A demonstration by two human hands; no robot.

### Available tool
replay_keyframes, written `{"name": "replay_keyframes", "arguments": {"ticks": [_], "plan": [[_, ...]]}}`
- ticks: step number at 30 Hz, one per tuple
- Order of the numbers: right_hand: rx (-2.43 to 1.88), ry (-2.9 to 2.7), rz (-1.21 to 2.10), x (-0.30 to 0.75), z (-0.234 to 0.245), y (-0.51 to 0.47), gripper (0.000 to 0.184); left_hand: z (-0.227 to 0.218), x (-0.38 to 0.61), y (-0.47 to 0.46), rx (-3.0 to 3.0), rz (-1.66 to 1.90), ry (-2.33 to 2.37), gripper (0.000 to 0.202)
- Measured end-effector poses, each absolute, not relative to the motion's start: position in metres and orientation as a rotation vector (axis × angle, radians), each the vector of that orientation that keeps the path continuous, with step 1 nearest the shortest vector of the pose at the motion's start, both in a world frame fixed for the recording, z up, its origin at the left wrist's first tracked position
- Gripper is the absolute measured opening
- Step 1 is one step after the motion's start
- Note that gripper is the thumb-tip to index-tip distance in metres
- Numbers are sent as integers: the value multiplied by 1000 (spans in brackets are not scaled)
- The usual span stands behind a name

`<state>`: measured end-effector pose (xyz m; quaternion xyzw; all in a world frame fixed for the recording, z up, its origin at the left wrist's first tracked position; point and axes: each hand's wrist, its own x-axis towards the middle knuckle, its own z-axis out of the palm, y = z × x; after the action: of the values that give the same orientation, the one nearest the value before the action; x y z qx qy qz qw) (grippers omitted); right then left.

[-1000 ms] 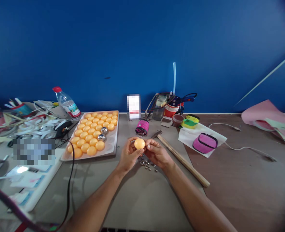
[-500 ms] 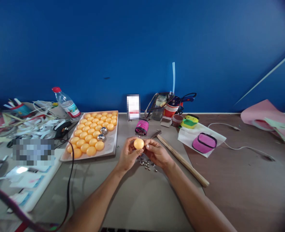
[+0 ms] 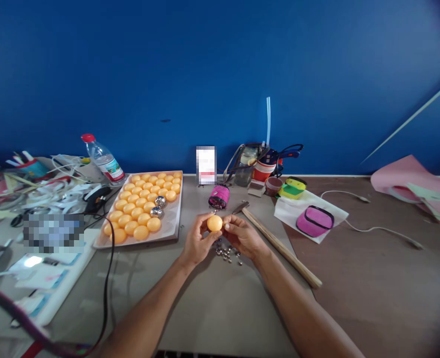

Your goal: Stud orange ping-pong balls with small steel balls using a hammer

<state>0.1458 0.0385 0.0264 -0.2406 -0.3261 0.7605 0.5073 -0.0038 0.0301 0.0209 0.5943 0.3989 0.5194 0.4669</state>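
Note:
An orange ping-pong ball [image 3: 215, 223] is gripped between the thumb and fingers of my left hand [image 3: 198, 242]. Close against the ball's right side, my right hand [image 3: 242, 234] has thumb and forefinger pinched together; whatever sits between them is too small to make out. Below the hands, several small shiny metal pieces [image 3: 225, 252] lie scattered on the table. Just beyond the ball stands a small magenta pouch [image 3: 219, 195] with dark trim, its opening toward me and more metal bits at its mouth. A hammer with a wooden handle [image 3: 279, 244] lies to the right of my right hand.
At left, a shallow tray [image 3: 173, 226] holds rows of orange balls and two silvery ones. Behind it leans a water bottle [image 3: 108, 161]. A magenta case [image 3: 314, 221] rests on white paper at right. A dark cable [image 3: 110, 268] loops at left; a blue wall rises behind.
Both hands stay nearly in place, with the ball still in my left hand. The right fingertips shift very slightly beside the ball. Everything else looks the same.

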Motion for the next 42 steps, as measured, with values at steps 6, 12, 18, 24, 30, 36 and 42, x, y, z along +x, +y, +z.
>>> {"name": "replay_keyframes", "arguments": {"ticks": [6,12,18,24,30,36,42], "plan": [[-574,-768,1840,141,34,35,25,24,-1,27,1387,1287,961,46],[-660,-859,1747,144,25,42,23,33,-1,37,1004,1224,746,41],[-1255,-1735,980,160,18,48,11,33,-10,41,840,1138,689,39],[-1369,-2359,622,158,32,37,21,33,-11,42,789,1142,638,37],[-1423,-2439,538,152,28,39,19,33,-11,42,788,1128,635,36],[-1421,-2346,562,151,22,40,13,35,-13,42,732,1119,598,32],[-1291,-1736,962,152,17,45,10,35,-15,41,680,1108,575,35]]}}
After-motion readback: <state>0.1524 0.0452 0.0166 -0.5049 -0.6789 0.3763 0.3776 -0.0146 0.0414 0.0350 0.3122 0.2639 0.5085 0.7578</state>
